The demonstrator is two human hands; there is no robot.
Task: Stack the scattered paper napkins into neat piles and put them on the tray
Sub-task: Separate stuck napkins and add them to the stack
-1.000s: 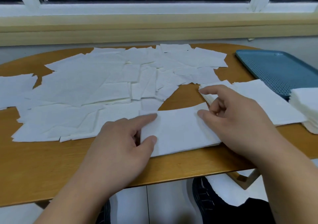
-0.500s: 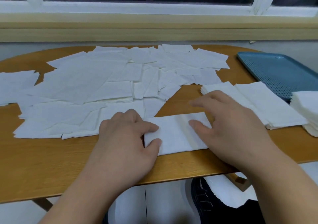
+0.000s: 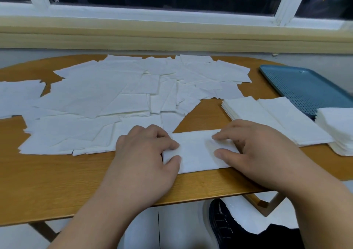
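Note:
A white folded napkin (image 3: 196,151) lies near the front edge of the wooden table (image 3: 57,182). My left hand (image 3: 145,153) pinches its left end between thumb and curled forefinger. My right hand (image 3: 254,149) holds its right end the same way, covering that end. Many loose napkins (image 3: 107,96) lie scattered and overlapping over the table's left and middle. Two flat neat piles (image 3: 254,113) sit side by side right of my hands. A thicker stack (image 3: 338,128) stands at the right edge, over the near corner of the blue tray (image 3: 305,84).
The tray sits at the table's far right, its perforated surface bare apart from that corner. A window sill and wall run behind the table. Below the front edge a dark shoe (image 3: 221,225) rests on the white floor.
My hands have drawn closer together on the napkin, and the left fingers have curled in. The view has tilted up slightly.

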